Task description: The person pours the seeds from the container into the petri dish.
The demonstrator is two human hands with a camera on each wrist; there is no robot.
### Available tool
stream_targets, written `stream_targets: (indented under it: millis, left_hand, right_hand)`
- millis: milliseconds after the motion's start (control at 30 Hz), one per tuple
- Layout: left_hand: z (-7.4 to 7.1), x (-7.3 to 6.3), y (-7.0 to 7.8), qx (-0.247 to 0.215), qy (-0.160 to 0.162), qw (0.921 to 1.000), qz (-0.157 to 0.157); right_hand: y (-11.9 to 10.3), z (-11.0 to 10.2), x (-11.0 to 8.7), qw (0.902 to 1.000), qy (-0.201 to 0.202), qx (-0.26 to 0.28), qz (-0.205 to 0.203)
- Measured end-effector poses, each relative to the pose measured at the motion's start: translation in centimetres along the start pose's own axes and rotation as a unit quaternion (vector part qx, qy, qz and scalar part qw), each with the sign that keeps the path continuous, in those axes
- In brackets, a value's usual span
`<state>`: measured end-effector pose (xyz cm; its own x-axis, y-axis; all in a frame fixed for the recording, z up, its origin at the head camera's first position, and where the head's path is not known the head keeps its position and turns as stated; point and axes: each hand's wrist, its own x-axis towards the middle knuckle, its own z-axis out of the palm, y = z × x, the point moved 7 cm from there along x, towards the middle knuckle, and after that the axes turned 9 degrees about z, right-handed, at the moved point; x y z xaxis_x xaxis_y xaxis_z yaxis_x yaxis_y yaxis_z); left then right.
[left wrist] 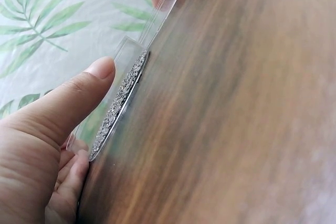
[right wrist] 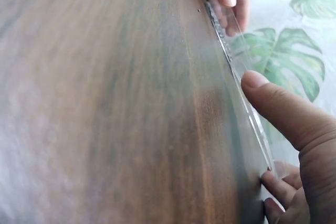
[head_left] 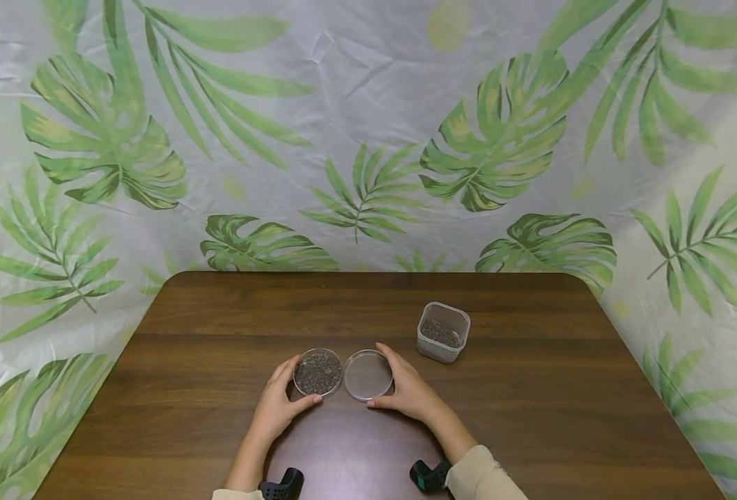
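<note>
Side by side on the wooden table stand two round, clear petri dish parts. The left one, a petri dish, holds a layer of dark grey grains, also seen edge-on in the left wrist view. My left hand grips this dish from its left side, thumb at the near rim and fingers around the far side. The right one, a shallow petri dish lid, has no grains in it. Around its right side curls my right hand, thumb at the near edge and fingertips at the far edge.
Behind the right hand stands a square clear plastic tub, partly filled with similar dark grains. The brown table reaches back to a hanging cloth printed with green leaves. A few stray specks lie on the wood.
</note>
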<state>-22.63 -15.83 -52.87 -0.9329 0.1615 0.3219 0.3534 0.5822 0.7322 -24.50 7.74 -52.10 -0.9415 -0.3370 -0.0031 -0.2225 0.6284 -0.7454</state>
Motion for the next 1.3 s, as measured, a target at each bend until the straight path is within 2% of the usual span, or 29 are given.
stream_targets:
  millis: [433,867,1100,1300]
  left_hand:
    - [0.0,0.0,0.2,0.008,-0.005,0.9999,-0.007]
    - [0.0,0.0,0.1,0.01,-0.005,0.9999,-0.004]
    - [-0.1,0.1,0.3,0.009,0.011,0.9998,0.016]
    - [-0.1,0.0,0.1,0.008,0.008,0.9999,0.01]
  right_hand:
    - [-0.4,-0.3,0.0,0.9994,0.014,0.031,-0.007]
    - [-1.9,-0.6,0.2,0.9986,0.028,0.035,-0.029]
    - [-2.7,-0.6,0.4,0.9982,0.033,0.037,-0.034]
    - [-3.5,-0.4,0.8,0.9973,0.031,0.053,-0.04]
